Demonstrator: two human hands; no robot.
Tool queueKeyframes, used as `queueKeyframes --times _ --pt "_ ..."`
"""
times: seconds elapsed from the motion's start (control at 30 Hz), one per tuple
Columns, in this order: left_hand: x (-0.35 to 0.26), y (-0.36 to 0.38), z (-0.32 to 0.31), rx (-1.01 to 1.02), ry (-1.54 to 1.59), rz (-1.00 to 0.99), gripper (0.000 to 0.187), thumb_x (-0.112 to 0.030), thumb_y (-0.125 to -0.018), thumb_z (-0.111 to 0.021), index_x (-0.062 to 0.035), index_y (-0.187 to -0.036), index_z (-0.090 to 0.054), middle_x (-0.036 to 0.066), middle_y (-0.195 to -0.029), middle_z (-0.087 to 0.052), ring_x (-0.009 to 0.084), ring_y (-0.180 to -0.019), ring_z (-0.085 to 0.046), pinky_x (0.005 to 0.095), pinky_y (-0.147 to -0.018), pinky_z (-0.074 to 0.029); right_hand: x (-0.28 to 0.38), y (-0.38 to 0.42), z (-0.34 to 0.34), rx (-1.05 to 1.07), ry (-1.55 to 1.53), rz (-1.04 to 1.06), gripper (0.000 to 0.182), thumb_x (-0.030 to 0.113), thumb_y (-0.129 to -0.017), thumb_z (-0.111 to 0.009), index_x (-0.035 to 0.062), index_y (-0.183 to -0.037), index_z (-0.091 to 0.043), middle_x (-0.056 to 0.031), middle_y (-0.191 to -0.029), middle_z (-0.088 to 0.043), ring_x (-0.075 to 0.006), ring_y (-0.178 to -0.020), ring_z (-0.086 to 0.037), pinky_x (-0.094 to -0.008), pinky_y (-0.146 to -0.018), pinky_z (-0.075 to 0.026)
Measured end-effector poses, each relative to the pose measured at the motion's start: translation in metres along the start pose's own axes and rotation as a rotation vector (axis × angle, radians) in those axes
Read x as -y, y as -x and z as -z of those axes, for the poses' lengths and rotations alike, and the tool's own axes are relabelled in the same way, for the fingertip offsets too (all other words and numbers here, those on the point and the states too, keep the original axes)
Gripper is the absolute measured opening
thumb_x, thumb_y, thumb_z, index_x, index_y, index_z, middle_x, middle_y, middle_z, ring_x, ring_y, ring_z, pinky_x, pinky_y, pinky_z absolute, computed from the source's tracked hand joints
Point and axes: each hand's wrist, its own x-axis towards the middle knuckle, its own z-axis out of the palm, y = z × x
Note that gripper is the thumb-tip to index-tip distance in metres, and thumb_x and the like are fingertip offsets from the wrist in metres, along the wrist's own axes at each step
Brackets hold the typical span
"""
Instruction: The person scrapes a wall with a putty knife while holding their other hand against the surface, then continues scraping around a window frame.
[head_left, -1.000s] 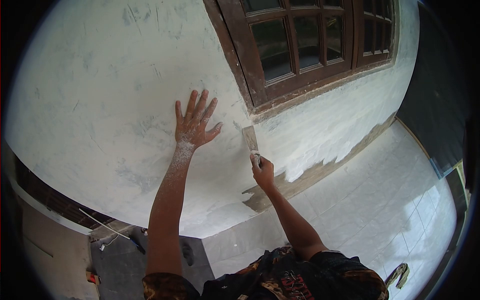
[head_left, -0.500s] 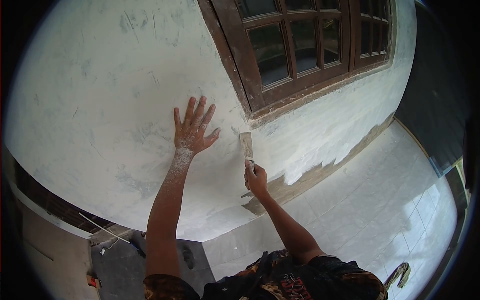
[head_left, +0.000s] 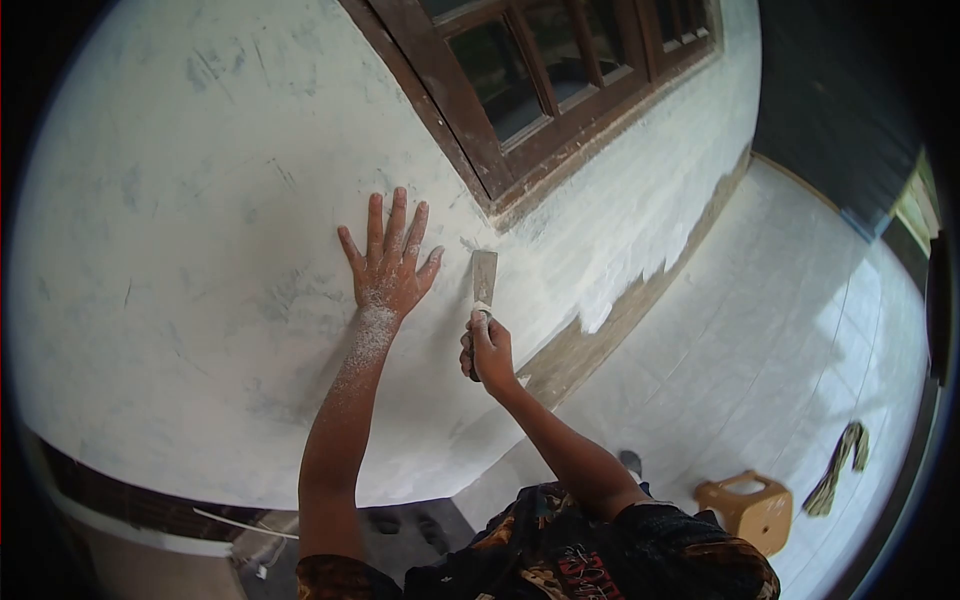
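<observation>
My left hand [head_left: 390,265] lies flat on the whitish wall [head_left: 220,240], fingers spread, with white dust on its wrist and forearm. To its right, my right hand [head_left: 487,350] is wrapped round the handle of a putty knife [head_left: 484,275]. The knife's blade points up and is at the wall, just below the lower corner of the brown window frame [head_left: 480,160]. Whether the blade's edge touches the wall is hard to tell.
A light tiled floor [head_left: 690,370] runs along the wall's base. An orange-brown plastic stool [head_left: 752,512] stands at the lower right, near a crumpled cloth [head_left: 838,470]. Dark sheeting [head_left: 835,110] hangs at the upper right. Dark tiles [head_left: 400,535] show at the bottom.
The view has shifted, bringing the stool into sight. The putty knife is more upright and slightly nearer my left hand, which stays spread on the wall.
</observation>
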Motion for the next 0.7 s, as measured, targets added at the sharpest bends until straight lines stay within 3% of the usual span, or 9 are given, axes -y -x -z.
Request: queueKeyframes --times 0.3,0.43,0.7 --pt "0.003 -0.002 0.001 0.004 0.009 -0.054 0.071 -0.055 -0.086 -0.056 -0.0237 -0.146 -0.036 0.008 -0.159 -0.009 0.0322 -0.146 -0.004 0.0706 -0.107 -0.004 -0.009 -0.022 -0.050 -0.246 -0.112 0.152 0.038 0.040 -0.099 -0.048 0.0058 -0.082 -0.043 -0.0030 -0.061 -0.046 -0.0139 -0.036 -0.045 -0.0286 -0.030 -0.036" --pt "0.004 0.002 0.001 0.007 0.010 -0.047 0.071 -0.055 -0.086 -0.056 -0.0240 -0.146 -0.035 0.008 -0.159 -0.009 0.0320 -0.146 -0.003 0.0701 -0.108 -0.004 -0.021 -0.007 -0.059 -0.282 -0.060 0.095 0.037 0.038 -0.099 -0.048 0.0055 -0.083 -0.042 -0.0029 -0.062 -0.045 -0.0140 -0.037 -0.045 -0.0291 -0.031 -0.037" --pt "0.004 0.000 0.003 -0.008 0.006 -0.042 0.070 -0.054 -0.086 -0.056 -0.0242 -0.146 -0.035 0.008 -0.159 -0.010 0.0322 -0.146 -0.003 0.0698 -0.108 -0.004 -0.016 -0.025 -0.057 -0.294 -0.059 0.178 0.037 0.039 -0.099 -0.047 0.0043 -0.085 -0.043 -0.0041 -0.062 -0.046 -0.0155 -0.037 -0.047 -0.0311 -0.031 -0.038"
